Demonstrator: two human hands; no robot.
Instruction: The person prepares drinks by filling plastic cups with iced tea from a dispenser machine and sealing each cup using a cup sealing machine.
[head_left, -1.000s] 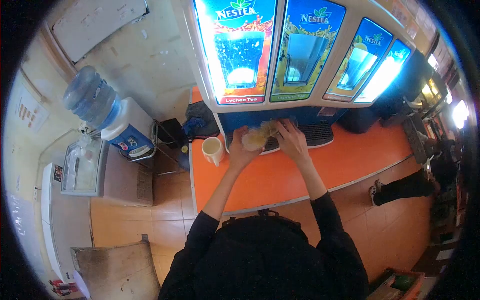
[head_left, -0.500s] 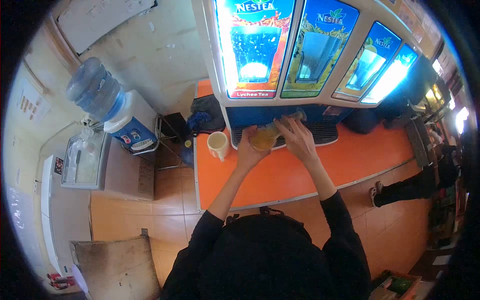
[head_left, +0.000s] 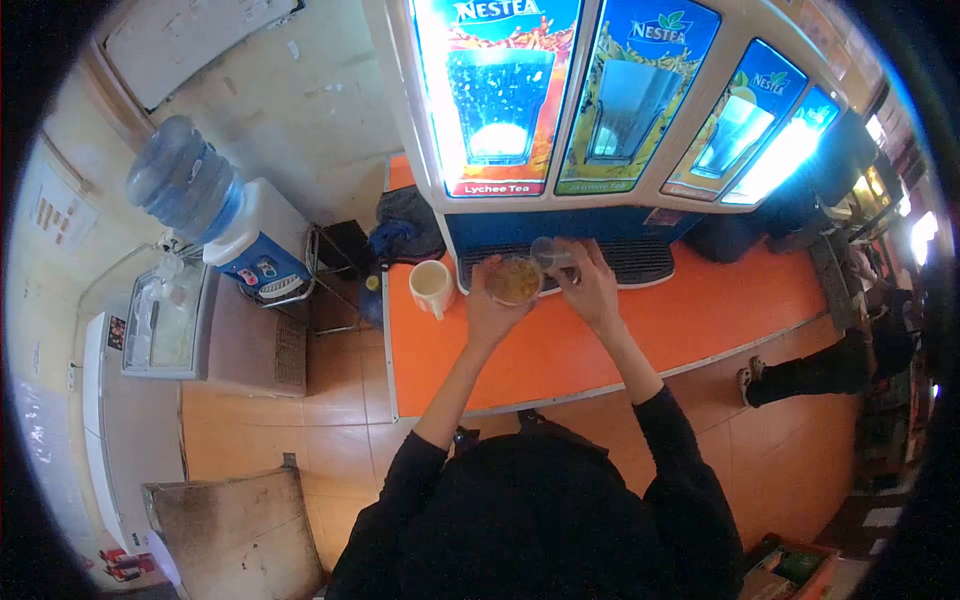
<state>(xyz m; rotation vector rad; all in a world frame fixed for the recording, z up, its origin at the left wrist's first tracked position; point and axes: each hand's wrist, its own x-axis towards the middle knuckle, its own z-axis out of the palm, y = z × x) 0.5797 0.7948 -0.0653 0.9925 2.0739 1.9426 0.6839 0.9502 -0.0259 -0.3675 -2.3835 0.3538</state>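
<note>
My left hand (head_left: 489, 312) is wrapped round a clear cup (head_left: 516, 281) that holds a yellowish-brown drink. Its open top faces up toward me. Close beside it, my right hand (head_left: 597, 298) grips a second clear cup (head_left: 548, 253), smaller-looking; I cannot tell whether anything is inside. Both cups are held over the front edge of the black drip tray (head_left: 635, 262) of a drink dispenser (head_left: 600, 204). A cream mug (head_left: 431, 285) stands upright on the orange counter (head_left: 540, 360), left of my left hand.
Lit tea panels front the dispenser. Dark cloth (head_left: 410, 225) lies at the counter's left end. A water dispenser (head_left: 255, 235) with a large bottle stands farther left. At right, a person's leg (head_left: 810, 380) shows near the counter. A worn board-like surface (head_left: 235, 535) is at lower left.
The cup in my right hand has gone from tipped over the left cup to beside it, lower and more upright. The drink cup has shifted slightly left.
</note>
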